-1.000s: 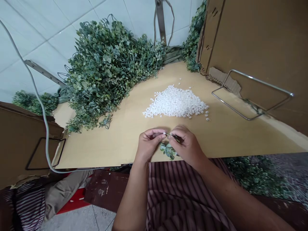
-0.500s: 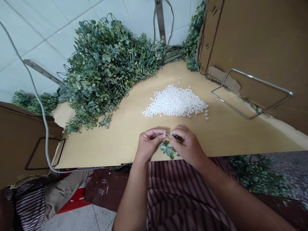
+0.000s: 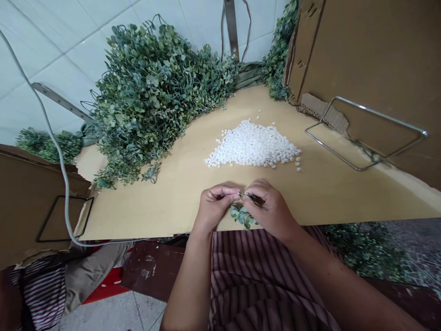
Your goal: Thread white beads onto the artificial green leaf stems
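Close to the table's front edge, my left hand (image 3: 217, 205) and my right hand (image 3: 267, 203) meet, each closed in a pinch. Between the left thumb and forefinger sits a small white bead-like piece (image 3: 238, 194), mostly covered by the fingertips. My right fingers grip the stem of a leafy artificial sprig (image 3: 243, 216), whose green leaves hang below both hands. The stem's tip points toward the white piece; whether it has entered it I cannot tell. Just beyond my hands lies a heap of small white pieces (image 3: 253, 145).
A large pile of artificial greenery (image 3: 148, 96) fills the table's (image 3: 165, 211) back left. Brown cardboard (image 3: 375, 69) with a metal wire frame (image 3: 365, 133) stands at right. A grey cable (image 3: 57, 147) hangs at left, beside cardboard (image 3: 31, 193). Another person's trousers (image 3: 93, 271) show below.
Both hands stay at nearly the same spot, pinched together. The white piece between my left fingertips is now more covered. The whole view has shifted very slightly.
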The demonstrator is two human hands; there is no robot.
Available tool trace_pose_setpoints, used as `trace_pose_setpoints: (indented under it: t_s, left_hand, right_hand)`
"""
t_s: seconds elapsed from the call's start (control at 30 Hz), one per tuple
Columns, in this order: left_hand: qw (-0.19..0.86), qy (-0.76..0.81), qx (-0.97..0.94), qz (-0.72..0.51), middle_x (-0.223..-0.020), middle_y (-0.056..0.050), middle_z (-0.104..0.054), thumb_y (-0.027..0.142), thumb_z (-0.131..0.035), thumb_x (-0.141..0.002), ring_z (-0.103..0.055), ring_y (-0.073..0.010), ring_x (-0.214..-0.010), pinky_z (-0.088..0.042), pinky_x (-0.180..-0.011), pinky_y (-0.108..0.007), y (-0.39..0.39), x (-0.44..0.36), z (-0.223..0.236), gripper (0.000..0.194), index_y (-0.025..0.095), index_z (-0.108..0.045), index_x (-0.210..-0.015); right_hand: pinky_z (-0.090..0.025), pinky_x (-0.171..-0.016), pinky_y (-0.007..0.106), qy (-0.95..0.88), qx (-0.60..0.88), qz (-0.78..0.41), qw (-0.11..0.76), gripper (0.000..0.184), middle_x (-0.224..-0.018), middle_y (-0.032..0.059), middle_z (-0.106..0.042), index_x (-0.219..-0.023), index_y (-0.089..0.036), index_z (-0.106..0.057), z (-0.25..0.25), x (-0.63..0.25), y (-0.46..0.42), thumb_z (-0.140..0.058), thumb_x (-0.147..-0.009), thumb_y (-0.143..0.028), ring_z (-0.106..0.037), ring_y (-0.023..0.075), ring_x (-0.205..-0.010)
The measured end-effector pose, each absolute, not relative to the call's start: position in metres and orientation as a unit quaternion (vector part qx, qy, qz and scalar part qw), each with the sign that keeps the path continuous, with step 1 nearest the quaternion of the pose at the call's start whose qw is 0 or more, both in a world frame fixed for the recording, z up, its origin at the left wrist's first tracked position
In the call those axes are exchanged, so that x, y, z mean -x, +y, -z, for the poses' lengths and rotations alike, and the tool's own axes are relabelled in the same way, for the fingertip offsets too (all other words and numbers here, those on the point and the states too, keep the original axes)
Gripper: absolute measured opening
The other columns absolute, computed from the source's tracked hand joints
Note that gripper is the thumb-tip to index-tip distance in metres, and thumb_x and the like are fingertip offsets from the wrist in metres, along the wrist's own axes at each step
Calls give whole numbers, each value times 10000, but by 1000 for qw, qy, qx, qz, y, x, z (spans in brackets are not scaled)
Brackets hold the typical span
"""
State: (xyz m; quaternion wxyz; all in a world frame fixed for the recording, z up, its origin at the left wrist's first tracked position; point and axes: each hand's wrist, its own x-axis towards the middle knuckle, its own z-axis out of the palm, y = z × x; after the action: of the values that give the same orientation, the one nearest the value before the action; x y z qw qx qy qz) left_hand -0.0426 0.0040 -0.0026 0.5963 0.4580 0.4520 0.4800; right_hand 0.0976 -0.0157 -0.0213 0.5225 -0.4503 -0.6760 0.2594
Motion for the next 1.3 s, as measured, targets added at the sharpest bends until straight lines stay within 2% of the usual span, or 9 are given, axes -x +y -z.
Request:
trace_pose_setpoints:
  t_s: [0.4,0.7,0.93,1.03,1.3]
  left_hand:
    - [580,476,-468,-466,-646,-23,-708,282,-849,-489,-630,-131,-609,-537,-629,-250,4,42,3,191,174,-723,-583]
    - [586,477,-462,-465,-611,-12,-702,271,-853,-472,-616,-114,-574,-523,-595,-225,5,42,3,190,174,-719,-565]
    - [588,472,-471,-457,-737,-47,-739,308,-822,-554,-662,-157,-677,-542,-711,-281,3,45,3,195,176,-748,-677]
    - [589,475,-473,-450,-711,-49,-738,319,-814,-567,-669,-168,-667,-544,-709,-292,3,46,3,206,170,-747,-692]
    - [582,483,-474,-452,-647,-24,-721,256,-807,-569,-644,-133,-604,-531,-651,-249,5,43,3,139,165,-726,-637]
  right_hand:
    - [-397,-607,290,-685,441,-270,514,174,-606,19,-483,-599,-208,-436,21,-100,-15,-460,-732,-99,-476,190,-667]
    - [-401,-610,297,-693,438,-272,504,176,-607,28,-492,-593,-205,-445,21,-101,-16,-457,-733,-99,-473,195,-667]
    - [-405,-607,290,-684,446,-272,509,156,-624,24,-490,-623,-202,-472,21,-102,-15,-471,-748,-109,-485,191,-672]
    - [-411,-618,291,-686,443,-275,508,152,-638,28,-507,-638,-200,-490,21,-102,-15,-472,-761,-113,-496,193,-686]
    - [-383,-606,292,-695,439,-267,504,177,-609,25,-476,-606,-203,-453,21,-101,-15,-454,-750,-100,-470,198,-672]
